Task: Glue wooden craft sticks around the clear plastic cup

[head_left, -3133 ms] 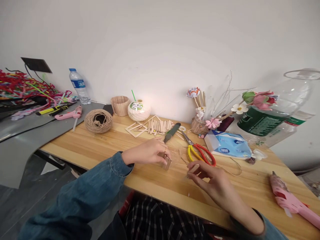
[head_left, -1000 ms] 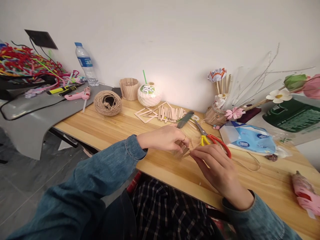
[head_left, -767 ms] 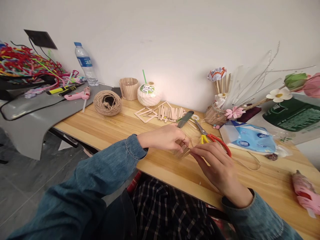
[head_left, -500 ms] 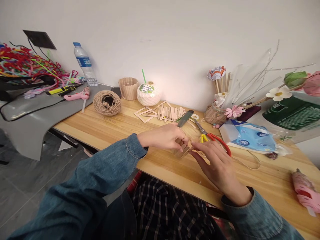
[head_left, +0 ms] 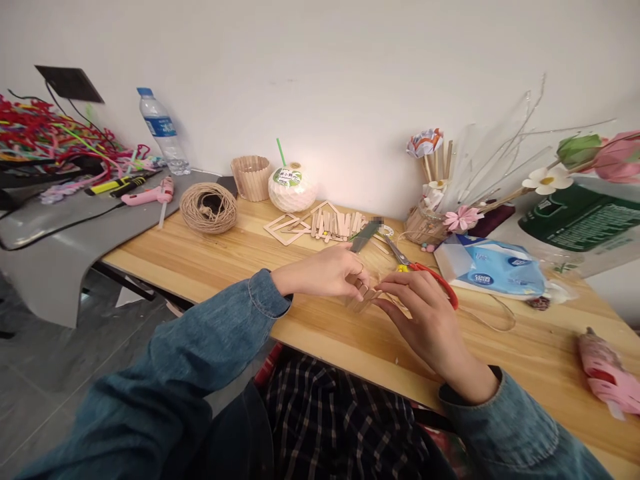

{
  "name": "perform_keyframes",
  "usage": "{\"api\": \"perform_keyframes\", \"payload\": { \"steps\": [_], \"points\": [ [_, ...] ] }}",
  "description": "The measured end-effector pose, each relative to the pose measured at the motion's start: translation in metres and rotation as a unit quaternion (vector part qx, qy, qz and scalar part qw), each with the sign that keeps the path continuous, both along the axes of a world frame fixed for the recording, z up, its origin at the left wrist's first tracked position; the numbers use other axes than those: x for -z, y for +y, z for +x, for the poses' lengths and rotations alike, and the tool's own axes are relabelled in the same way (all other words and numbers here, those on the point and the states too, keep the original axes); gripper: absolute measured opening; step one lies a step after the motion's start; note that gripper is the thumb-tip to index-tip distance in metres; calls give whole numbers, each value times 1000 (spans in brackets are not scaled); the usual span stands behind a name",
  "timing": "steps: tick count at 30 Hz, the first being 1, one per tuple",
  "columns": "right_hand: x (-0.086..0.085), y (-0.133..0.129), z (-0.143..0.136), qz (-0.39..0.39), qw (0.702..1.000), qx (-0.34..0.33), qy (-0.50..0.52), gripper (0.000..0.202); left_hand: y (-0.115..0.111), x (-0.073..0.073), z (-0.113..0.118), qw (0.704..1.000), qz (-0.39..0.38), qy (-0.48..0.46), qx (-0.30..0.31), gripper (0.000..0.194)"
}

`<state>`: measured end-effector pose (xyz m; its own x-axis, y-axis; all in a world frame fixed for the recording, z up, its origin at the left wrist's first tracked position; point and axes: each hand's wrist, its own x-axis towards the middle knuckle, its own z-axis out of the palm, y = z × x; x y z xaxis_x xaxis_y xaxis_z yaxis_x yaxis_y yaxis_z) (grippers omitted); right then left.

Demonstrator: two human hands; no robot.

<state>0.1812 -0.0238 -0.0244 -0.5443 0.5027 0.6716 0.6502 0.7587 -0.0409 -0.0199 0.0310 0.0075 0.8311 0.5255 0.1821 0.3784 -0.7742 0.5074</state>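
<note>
Between my hands is a small piece made of wooden craft sticks, partly hidden by fingers and blurred. My left hand is closed on its left and upper side. With thumb and fingers, my right hand pinches the piece's right edge. Just behind the hands lie a dark-bladed knife and scissors with red handles. A pile of loose craft sticks and diamond-shaped stick frames rest farther back on the wooden table.
A twine ball, a stick cup and a coconut with a straw stand back left. To the right are a tissue pack, paper flowers and a pink glue gun. Another pink glue gun lies far left.
The whole view has shifted slightly, so things sit a little farther left. Both hands keep their hold on the craft-stick piece, which has turned slightly.
</note>
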Motion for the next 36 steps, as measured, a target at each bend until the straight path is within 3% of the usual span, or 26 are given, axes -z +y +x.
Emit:
{"api": "perform_keyframes", "payload": {
  "steps": [19, 25, 33, 36],
  "points": [
    [-6, 2, -1, -44, 998, -4, -45, 7, 0, 0, 2, 999, -37, -4, -25, 7],
    [-8, 2, -1, -56, 996, 10, -62, 6, -6, -4, 4, 999, 3, 23, -44, 11],
    [-9, 0, 1, -76, 995, 33, -52, 18, -14, -4, 10, 992, 83, 58, -72, 29],
    [-13, 4, 0, -83, 993, 51, -63, 16, -14, -4, 12, 991, 93, 70, -71, 25]
  ]
}}
